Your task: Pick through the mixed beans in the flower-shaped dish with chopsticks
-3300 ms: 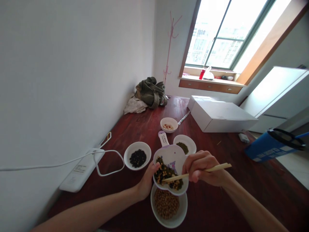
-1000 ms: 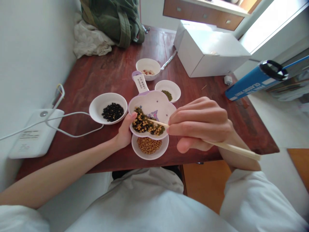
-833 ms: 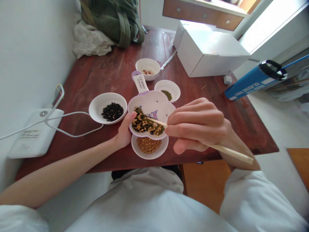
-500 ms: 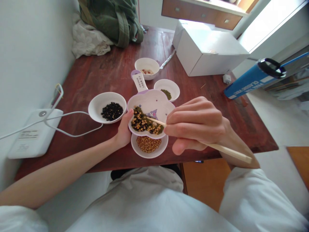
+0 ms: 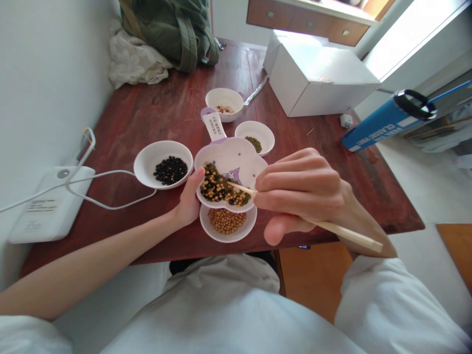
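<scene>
Domestic room, by all signs a home. Landmark: dark red wooden table (image 5: pixel 121 123), set against a white wall (image 5: pixel 47 83). At its far end, a green canvas bag (image 5: pixel 173 34) on crumpled pale cloth (image 5: pixel 134 61). Near its right side, a white cardboard box (image 5: pixel 320 81). Along its left edge, a white power strip (image 5: pixel 47 211). Beyond it, wooden drawers (image 5: pixel 306 19). On it, small white bowls of dried beans (image 5: pixel 162 164). Just past its right edge, a blue tumbler (image 5: pixel 387 120). Below it, wooden flooring (image 5: pixel 309 280).
</scene>
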Demonstrator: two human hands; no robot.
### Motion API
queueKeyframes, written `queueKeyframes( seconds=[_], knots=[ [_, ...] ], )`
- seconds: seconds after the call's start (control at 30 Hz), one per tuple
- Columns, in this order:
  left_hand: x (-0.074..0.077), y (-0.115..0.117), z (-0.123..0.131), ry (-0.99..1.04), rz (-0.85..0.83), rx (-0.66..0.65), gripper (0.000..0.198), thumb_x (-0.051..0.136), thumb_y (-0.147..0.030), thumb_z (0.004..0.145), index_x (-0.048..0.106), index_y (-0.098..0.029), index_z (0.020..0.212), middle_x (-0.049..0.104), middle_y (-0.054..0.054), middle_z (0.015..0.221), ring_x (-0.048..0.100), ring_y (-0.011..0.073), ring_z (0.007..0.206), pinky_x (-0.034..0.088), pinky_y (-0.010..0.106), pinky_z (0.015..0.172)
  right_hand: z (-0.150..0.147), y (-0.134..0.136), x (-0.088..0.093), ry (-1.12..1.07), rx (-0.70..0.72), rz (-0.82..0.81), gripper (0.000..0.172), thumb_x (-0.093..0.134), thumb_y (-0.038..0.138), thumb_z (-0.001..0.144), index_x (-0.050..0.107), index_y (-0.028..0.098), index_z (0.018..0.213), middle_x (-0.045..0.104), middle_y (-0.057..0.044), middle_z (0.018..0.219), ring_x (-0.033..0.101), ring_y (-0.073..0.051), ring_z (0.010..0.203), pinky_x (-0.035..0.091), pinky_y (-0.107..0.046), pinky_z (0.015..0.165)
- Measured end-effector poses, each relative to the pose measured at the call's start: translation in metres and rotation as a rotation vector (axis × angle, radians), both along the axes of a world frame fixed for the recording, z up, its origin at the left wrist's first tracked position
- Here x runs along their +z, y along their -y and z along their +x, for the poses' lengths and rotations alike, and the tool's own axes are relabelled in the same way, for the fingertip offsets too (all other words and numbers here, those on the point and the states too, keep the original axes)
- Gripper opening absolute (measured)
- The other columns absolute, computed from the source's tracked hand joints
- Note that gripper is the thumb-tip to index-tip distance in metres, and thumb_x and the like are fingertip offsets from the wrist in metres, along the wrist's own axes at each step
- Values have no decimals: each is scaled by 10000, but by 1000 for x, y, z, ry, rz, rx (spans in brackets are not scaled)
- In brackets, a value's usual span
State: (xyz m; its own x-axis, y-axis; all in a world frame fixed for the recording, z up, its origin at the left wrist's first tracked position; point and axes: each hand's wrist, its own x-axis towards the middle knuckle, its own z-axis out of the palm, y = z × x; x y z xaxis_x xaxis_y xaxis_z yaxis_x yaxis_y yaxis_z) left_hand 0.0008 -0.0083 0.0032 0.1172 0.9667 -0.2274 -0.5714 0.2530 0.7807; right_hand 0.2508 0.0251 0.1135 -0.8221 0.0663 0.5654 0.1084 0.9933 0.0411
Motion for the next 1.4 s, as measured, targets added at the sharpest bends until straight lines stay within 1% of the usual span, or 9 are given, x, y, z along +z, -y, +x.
queueKeyframes(
  seconds=[0.17, 0.3, 0.4, 0.47, 0.73, 0.87, 1.07, 1.23, 1.4],
  knots=[
    [-2, 0, -2, -20, 1, -5, 455, 892, -645, 881, 879, -254, 1114, 945, 112, 1235, 655, 520, 1649, 608, 639, 1318, 0, 2, 4, 27, -19, -15, 583, 561, 728, 1191, 713, 225, 938, 703, 0, 842, 710, -151, 780, 572, -323, 728],
    [-2, 0, -3, -36, 6, 24, 440, 962, -654, 832, 878, -264, 1019, 956, 87, 1155, 676, 509, 1626, 589, 587, 1335, -1, 1, 7, 34, 10, 5, 550, 600, 691, 1192, 711, 220, 930, 708, 4, 850, 703, -144, 778, 556, -316, 716],
    [-1, 0, -4, -54, 3, 62, 441, 995, -638, 809, 886, -271, 1026, 958, 69, 1093, 690, 509, 1606, 581, 577, 1336, -1, 0, 7, 38, 10, 22, 538, 619, 681, 1189, 709, 223, 920, 714, 10, 839, 699, -143, 765, 536, -315, 698],
    [-1, 1, -4, -54, -4, 51, 440, 990, -633, 824, 887, -265, 1043, 957, 68, 1080, 693, 516, 1599, 578, 581, 1335, -1, 0, 7, 39, -2, 23, 538, 619, 678, 1189, 711, 222, 918, 719, 8, 840, 693, -145, 759, 523, -322, 690],
    [-4, 1, -6, -32, -17, 16, 437, 944, -627, 860, 863, -258, 1082, 952, 97, 1183, 721, 506, 1573, 593, 605, 1328, -3, -2, 13, 88, 62, -16, 548, 662, 671, 1184, 705, 218, 879, 712, 10, 842, 614, -131, 709, 411, -336, 627],
    [-2, 0, -4, -32, -9, -4, 410, 909, -630, 874, 874, -268, 1064, 948, 109, 1224, 679, 524, 1622, 604, 618, 1320, -5, -5, 14, 120, 81, -79, 561, 626, 660, 1210, 719, 215, 881, 707, 6, 857, 599, -123, 715, 375, -330, 632],
    [1, 0, -2, -37, 5, -4, 427, 916, -656, 843, 889, -275, 1032, 947, 124, 1223, 687, 539, 1613, 630, 645, 1292, -7, -8, 10, 107, 108, -146, 532, 640, 664, 1203, 738, 214, 937, 731, -4, 894, 636, -124, 758, 397, -317, 662],
    [-1, 1, -4, -36, -23, -11, 458, 927, -657, 849, 874, -267, 1083, 947, 109, 1245, 648, 540, 1651, 609, 629, 1322, -6, -10, 10, 120, 72, -134, 493, 703, 645, 1175, 705, 220, 925, 711, 5, 884, 619, -124, 759, 408, -309, 677],
    [0, 2, -5, -39, -7, -10, 468, 950, -681, 844, 865, -256, 1021, 950, 99, 1195, 645, 546, 1643, 590, 625, 1341, -5, -10, 10, 129, 52, -114, 471, 692, 630, 1184, 707, 224, 945, 703, 3, 896, 603, -128, 760, 395, -309, 680]
  ],
)
